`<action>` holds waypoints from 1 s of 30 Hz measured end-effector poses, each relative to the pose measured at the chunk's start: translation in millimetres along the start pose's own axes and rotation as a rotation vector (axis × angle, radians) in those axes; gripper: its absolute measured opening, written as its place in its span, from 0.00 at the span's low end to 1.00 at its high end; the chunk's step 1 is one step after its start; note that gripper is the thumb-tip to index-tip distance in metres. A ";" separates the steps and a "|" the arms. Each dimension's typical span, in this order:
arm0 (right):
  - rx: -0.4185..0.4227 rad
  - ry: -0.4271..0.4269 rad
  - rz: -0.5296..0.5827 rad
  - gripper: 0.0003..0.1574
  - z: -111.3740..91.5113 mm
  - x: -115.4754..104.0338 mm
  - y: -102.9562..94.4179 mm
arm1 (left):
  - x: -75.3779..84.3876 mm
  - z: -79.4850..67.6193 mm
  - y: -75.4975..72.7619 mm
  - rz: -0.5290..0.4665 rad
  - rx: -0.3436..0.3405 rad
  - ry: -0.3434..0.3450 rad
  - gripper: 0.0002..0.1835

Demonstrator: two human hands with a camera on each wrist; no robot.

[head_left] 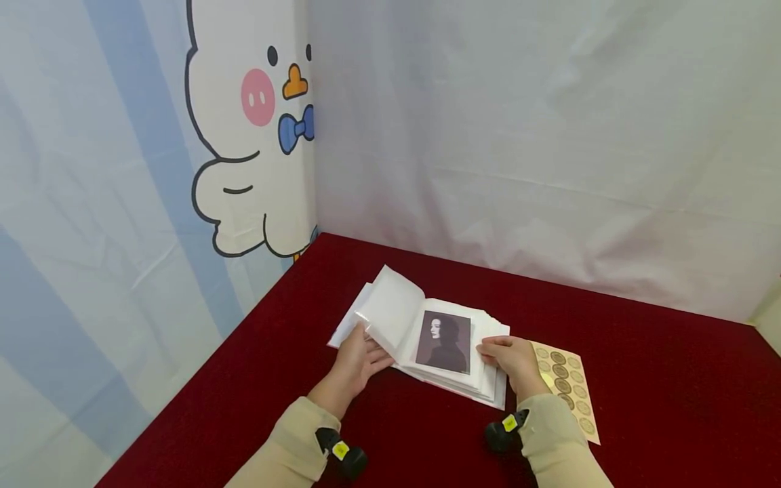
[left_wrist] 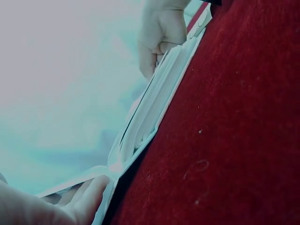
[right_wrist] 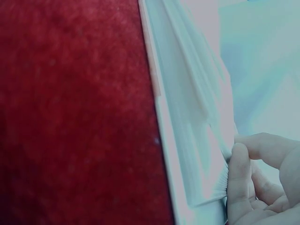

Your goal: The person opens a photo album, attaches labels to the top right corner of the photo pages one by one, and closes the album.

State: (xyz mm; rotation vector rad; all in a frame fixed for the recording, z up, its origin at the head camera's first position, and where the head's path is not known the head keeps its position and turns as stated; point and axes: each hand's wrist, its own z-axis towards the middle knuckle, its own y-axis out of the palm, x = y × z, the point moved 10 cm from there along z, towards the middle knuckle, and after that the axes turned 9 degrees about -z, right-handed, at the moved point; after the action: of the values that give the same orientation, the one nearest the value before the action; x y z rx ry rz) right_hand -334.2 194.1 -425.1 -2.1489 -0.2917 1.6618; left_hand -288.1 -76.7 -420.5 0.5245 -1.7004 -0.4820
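Note:
A photo album (head_left: 390, 308) lies spread on the table, its white pages fanned at the right side. On the right-hand page is a dark portrait photo (head_left: 444, 342). My left hand (head_left: 360, 362) holds the raised left leaves at their lower corner, thumb at the edge and fingers underneath. At the right edge, my right hand (head_left: 515, 362) pinches a page between thumb and index finger. The right wrist view shows this pinch up close, with the stacked page edges (right_wrist: 192, 126) beside the fingertips. The left wrist view looks along the album's spine side (left_wrist: 154, 108).
A cream sheet of round stickers (head_left: 576, 386) lies right of the album, partly behind my right hand and sleeve. Dark red cloth (head_left: 671, 393) covers the table. A pale curtain (head_left: 537, 135) hangs behind, and a cartoon-printed one (head_left: 152, 203) stands at the left edge.

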 end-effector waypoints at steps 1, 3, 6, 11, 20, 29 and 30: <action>-0.001 -0.001 -0.001 0.18 0.1 0.1 -0.1 | -0.2 -0.2 -1.5 -0.004 0.005 0.001 0.28; -0.004 -0.006 0.000 0.18 0.3 0.1 0.1 | -0.1 -1.3 -3.8 -0.012 0.014 0.003 0.27; -0.007 -0.012 0.003 0.18 0.2 -0.2 0.3 | -0.6 -3.2 -6.6 -0.039 0.027 -0.005 0.26; -0.007 -0.017 0.006 0.18 -1.0 -1.3 0.5 | -5.8 -3.2 -10.6 -0.177 0.015 -0.057 0.28; -0.008 -0.023 -0.018 0.18 -1.3 -3.2 -0.4 | -9.5 -4.3 -17.9 -0.351 0.028 -0.122 0.30; -0.008 -0.017 -0.010 0.20 -1.1 -2.0 0.0 | 7.1 -5.6 -39.5 -0.331 0.179 -0.025 0.28; -0.009 -0.017 -0.011 0.20 -1.1 -1.6 0.0 | 8.7 -5.7 -43.2 -0.333 0.203 -0.015 0.29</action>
State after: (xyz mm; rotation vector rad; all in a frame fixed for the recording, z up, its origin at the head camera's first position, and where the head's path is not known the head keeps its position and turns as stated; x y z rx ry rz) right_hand -333.5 193.3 -423.4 -2.1364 -0.3158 1.6764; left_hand -280.5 -117.0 -437.6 0.9629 -1.6926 -0.5531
